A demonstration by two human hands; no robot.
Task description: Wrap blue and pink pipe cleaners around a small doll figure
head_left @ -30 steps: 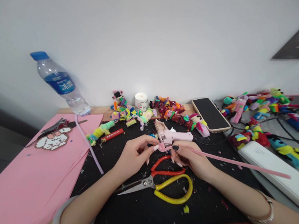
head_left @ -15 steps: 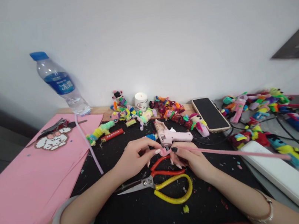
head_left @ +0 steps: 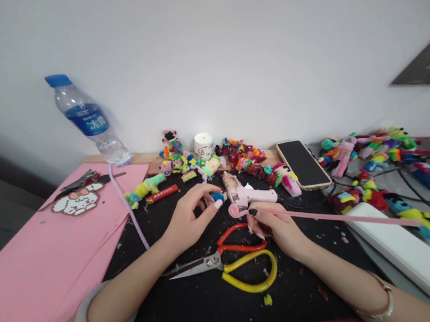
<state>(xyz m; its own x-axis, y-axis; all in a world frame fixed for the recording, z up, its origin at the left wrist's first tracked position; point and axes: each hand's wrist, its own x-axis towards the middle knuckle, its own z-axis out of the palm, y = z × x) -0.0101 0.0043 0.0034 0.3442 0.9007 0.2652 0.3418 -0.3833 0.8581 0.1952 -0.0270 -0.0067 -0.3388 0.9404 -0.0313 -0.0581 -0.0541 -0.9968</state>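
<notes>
Between the thumb and fingers of my right hand point(head_left: 275, 227) is a long pink pipe cleaner point(head_left: 336, 216). Its near end is rolled into a small flat coil, and its tail stretches out to the right. My left hand point(head_left: 196, 212) has its thumb and forefinger closed about a small blue fuzzy piece point(head_left: 218, 197), partly hidden by the fingers. Just behind both hands lies a pale pink glue gun point(head_left: 255, 196), its nozzle end stained brown. Scissors point(head_left: 214, 261) with one red and one yellow handle rest on the black mat below the hands.
Pink sheets point(head_left: 52, 260) and a water bottle point(head_left: 87, 118) are at left. Along the wall stand a white cup point(head_left: 203, 146) and several pipe-cleaner figures point(head_left: 242, 157). A phone point(head_left: 303, 164), cables and a white power strip point(head_left: 411, 255) occupy the right side.
My left hand has let go of the pink coil and moved slightly up and back to the blue piece. The right hand keeps the pipe cleaner, its coil now in plain sight.
</notes>
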